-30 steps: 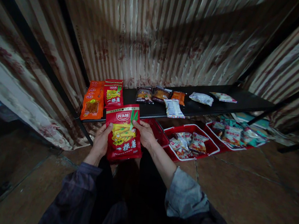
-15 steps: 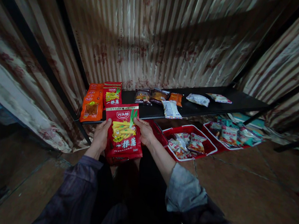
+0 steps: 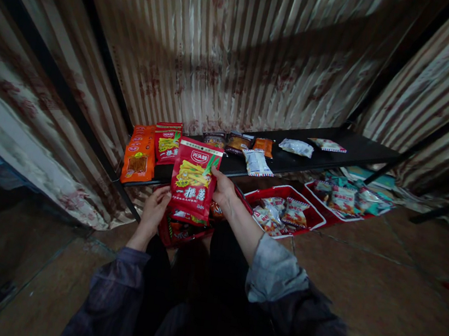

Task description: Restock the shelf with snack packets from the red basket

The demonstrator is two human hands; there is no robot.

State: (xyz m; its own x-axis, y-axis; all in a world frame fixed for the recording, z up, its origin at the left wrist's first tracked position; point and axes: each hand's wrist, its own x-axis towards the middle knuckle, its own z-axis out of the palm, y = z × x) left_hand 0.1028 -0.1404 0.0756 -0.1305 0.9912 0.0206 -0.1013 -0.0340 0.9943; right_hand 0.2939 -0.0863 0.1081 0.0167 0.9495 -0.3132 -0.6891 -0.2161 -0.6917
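Note:
A red snack packet (image 3: 193,183) with yellow sticks and green leaves pictured on it is tilted in front of the shelf edge. My right hand (image 3: 225,190) grips its right edge, thumb on the front. Beside the packet's lower left edge is my left hand (image 3: 155,208), fingers loosely bent and a little apart; it does not appear to hold the packet. A matching red packet (image 3: 167,144) stands on the black shelf (image 3: 225,163), next to an orange packet (image 3: 138,159). Below my hands, a red basket (image 3: 166,235) with packets in it is partly hidden.
Small brown snack bags (image 3: 239,142), an orange bag (image 3: 263,147) and white bags (image 3: 257,163) lie along the shelf. Two more red baskets, a nearer one (image 3: 316,228) and a farther one (image 3: 350,217), hold packets on the floor. Dark posts (image 3: 99,52) and striped curtains (image 3: 223,52) surround the shelf.
The red packet has moved up and to the right, towards the shelf, in my right hand. My left hand has come off its left edge. More of the basket below now shows.

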